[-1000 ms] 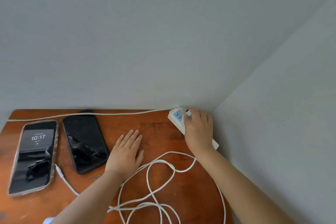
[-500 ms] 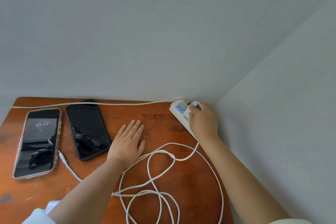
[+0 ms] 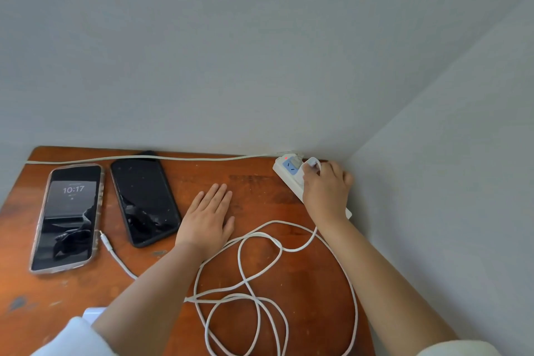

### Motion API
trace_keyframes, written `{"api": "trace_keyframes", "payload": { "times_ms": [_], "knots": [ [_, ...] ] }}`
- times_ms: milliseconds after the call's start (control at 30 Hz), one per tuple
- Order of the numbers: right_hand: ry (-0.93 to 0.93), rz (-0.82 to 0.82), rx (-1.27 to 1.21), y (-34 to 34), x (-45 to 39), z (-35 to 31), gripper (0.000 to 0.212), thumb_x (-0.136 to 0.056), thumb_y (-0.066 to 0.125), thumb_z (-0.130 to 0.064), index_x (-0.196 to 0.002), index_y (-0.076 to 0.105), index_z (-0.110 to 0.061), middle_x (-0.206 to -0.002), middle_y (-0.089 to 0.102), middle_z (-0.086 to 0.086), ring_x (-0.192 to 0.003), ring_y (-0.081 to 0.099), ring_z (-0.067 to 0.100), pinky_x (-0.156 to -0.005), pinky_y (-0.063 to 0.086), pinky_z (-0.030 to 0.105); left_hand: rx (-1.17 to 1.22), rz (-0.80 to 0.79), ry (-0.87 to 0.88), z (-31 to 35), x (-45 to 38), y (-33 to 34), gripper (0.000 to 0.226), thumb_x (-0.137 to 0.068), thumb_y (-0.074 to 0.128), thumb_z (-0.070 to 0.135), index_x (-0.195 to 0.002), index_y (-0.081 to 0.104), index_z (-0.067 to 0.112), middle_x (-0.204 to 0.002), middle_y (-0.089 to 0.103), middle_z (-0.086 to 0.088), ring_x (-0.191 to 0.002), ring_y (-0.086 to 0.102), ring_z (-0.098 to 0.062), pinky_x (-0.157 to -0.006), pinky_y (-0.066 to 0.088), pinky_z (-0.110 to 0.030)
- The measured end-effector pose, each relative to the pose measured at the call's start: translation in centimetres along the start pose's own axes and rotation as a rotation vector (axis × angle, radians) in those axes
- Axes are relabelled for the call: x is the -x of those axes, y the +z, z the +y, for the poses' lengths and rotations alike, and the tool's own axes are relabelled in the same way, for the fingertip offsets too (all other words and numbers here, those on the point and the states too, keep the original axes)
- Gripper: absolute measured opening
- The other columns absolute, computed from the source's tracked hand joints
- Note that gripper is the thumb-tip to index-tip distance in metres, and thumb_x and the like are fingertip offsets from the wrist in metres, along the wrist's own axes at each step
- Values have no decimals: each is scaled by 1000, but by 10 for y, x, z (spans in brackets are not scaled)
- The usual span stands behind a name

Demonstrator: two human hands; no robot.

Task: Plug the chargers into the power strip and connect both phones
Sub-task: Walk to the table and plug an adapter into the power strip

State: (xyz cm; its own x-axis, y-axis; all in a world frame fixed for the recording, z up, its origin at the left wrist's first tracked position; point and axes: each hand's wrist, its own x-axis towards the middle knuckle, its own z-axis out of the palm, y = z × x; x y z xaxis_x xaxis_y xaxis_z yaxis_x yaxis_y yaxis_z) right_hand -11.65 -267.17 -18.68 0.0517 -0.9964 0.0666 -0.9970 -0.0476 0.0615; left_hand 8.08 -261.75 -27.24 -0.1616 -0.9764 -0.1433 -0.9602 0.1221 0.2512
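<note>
A white power strip [image 3: 289,175] with a red light lies at the table's back right corner. My right hand [image 3: 326,191] grips a white charger plug [image 3: 312,164] on top of the strip. Its white cable [image 3: 245,283] loops over the table toward the front. My left hand [image 3: 208,217] rests flat on the wood, fingers straight. A dark phone [image 3: 144,199] lies just left of that hand. Farther left, a phone in a clear case [image 3: 69,217] shows 10:17. A cable connector [image 3: 105,241] lies between the two phones, touching neither socket that I can see.
The wooden table [image 3: 260,191] stands in a corner, with grey walls behind and to the right. The strip's own cord [image 3: 144,157] runs along the back edge. A white object [image 3: 94,313] peeks out by my left sleeve at the front.
My right hand has shifted from over the strip's near end toward its far end, and the white plug now shows above my fingers. My left hand stays flat. The view tilted slightly.
</note>
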Motion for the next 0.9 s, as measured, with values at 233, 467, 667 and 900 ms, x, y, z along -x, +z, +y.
{"api": "trace_keyframes", "payload": {
  "times_ms": [233, 467, 667, 900],
  "knots": [
    [28, 181, -14, 2, 6, -12, 55, -31, 88, 4, -83, 72, -4, -76, 71, 19, -69, 67, 35, -59, 53, 41, 3, 4, -3, 0, 0, 1, 56, -95, 15, 46, -143, 0, 22, -155, -2, 3, -140, -11, -13, -106, -16, -28],
    [89, 194, -91, 8, 7, -12, 56, -34, 89, 5, -86, 72, -4, -77, 72, 20, -70, 68, 36, -59, 52, 43, 9, 4, -8, 0, 0, 1, 57, -95, 16, 46, -143, 0, 22, -155, -1, 3, -140, -10, -13, -106, -15, -29],
    [133, 137, -175, 8, 9, -16, 52, -50, 84, 7, -99, 67, 0, -93, 69, 27, -86, 63, 43, -70, 48, 50, 10, -1, -8, 0, 0, 0, 56, -95, 16, 46, -143, 0, 23, -155, -1, 3, -141, -10, -13, -107, -15, -29],
    [63, 189, -34, 12, 14, -14, 64, -28, 93, -3, -87, 71, -5, -84, 72, 21, -73, 68, 35, -60, 55, 43, 12, 1, -9, 1, -1, 0, 56, -95, 16, 46, -143, 0, 22, -155, -2, 3, -140, -11, -13, -107, -15, -28]
  ]
}}
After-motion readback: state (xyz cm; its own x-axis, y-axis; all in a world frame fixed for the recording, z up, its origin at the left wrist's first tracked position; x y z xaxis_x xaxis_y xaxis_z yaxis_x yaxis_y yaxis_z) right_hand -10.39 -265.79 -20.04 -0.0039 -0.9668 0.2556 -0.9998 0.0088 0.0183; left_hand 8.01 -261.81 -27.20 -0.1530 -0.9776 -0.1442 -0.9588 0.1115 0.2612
